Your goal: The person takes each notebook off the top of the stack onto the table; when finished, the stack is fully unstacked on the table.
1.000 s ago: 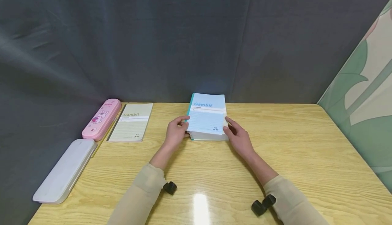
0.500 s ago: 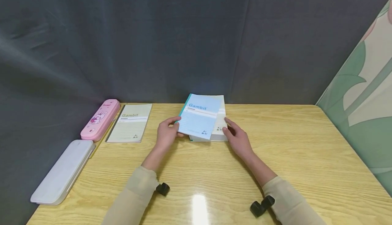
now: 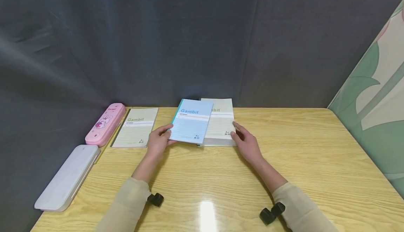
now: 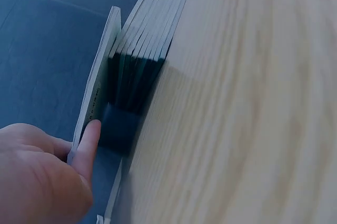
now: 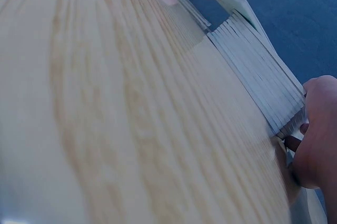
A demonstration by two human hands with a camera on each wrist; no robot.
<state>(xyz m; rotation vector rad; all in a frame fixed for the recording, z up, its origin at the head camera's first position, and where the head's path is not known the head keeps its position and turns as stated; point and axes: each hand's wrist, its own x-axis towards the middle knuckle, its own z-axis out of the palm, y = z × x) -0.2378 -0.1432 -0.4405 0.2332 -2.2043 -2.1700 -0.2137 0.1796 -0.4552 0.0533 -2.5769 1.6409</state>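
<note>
In the head view my left hand (image 3: pixel 159 141) pinches a light-blue notebook (image 3: pixel 191 121) by its left edge, with the thumb on the cover. That notebook is tilted and partly overlaps a thick stack of notebooks (image 3: pixel 220 121) topped by a cream cover. My right hand (image 3: pixel 248 143) holds the stack at its right side near the front corner. The right wrist view shows the stack's page edges (image 5: pixel 258 77) with my right fingers curled at the corner. From the left wrist, the lifted notebook (image 4: pixel 95 82) stands apart from the stack at the near end.
Left of the stack lies a single cream notebook (image 3: pixel 135 128) on the wooden table (image 3: pixel 303 154). Beside it are a pink pencil case (image 3: pixel 105 124) and a white case (image 3: pixel 67 177). A dark curtain (image 3: pixel 189 42) hangs behind the table's far edge.
My left hand has drawn the blue notebook leftward off the top of the stack, uncovering the cream cover beneath. The right hand has stayed at the stack's right side.
</note>
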